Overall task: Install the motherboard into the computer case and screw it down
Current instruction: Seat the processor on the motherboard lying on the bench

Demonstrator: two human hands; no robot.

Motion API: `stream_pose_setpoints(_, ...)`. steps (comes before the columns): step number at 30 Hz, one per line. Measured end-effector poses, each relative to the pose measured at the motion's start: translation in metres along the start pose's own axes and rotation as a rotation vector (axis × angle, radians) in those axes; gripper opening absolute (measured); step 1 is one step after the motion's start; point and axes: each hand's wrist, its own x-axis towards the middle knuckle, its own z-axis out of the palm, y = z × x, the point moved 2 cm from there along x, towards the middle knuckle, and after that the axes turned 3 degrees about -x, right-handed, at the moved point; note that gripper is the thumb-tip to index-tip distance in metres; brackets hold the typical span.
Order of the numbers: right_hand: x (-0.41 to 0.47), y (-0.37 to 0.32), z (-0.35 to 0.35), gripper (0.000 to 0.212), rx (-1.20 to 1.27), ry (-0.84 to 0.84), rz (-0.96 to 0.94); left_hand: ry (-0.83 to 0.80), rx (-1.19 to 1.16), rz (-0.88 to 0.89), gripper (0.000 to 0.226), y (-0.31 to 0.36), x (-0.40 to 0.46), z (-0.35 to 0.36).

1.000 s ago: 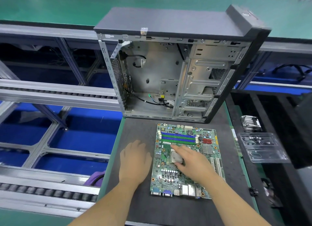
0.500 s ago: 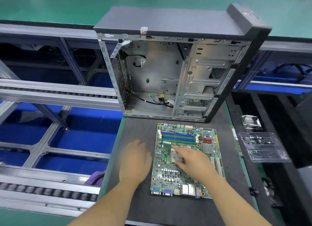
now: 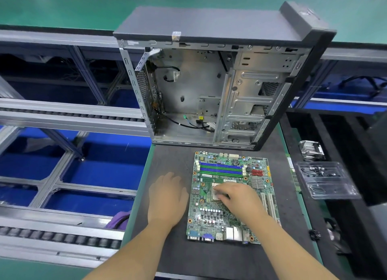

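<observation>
The motherboard [image 3: 229, 198] lies flat on the dark table [image 3: 173, 156] at lower centre, in front of the open computer case [image 3: 209, 95], with the left hand [image 3: 166, 198] spread flat beside it and the right hand [image 3: 240, 198] resting loose-fingered on its processor socket

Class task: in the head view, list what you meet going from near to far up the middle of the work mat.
Motherboard with the right hand resting on it → bare dark mat → open computer case → green conveyor belt.
</observation>
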Motion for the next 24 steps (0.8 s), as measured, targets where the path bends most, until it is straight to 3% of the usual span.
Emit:
stream_pose_setpoints(6, 0.001, 0.002, 0.000, 0.016, 0.037, -0.018, 0.008, 0.007, -0.034, -0.004, 0.036, 0.002, 0.000, -0.002)
stream_pose_setpoints(10, -0.010, 0.006, -0.010, 0.012, 0.198, 0.254, 0.034, 0.087, -0.215, -0.071, 0.024, 0.011, 0.010, -0.013)
stream_pose_setpoints(13, -0.008, 0.015, -0.018, 0.022, 0.232, 0.274, 0.113, 0.106, -0.146, 0.110, 0.013, 0.044, 0.021, -0.023)
stream_pose_setpoints(17, -0.001, 0.022, -0.021, 0.022, 0.275, 0.184, 0.089, -0.237, -0.117, 0.420, 0.020, 0.104, 0.030, -0.025)
stream_pose_setpoints(20, -0.003, 0.023, -0.018, 0.017, 0.263, 0.139, 0.068, -0.485, -0.048, 0.305, 0.018, 0.122, 0.034, -0.018)
stream_pose_setpoints(24, -0.009, 0.028, -0.012, 0.015, 0.266, 0.095, 0.056, -0.581, -0.051, 0.141, 0.013, 0.123, 0.040, -0.018)
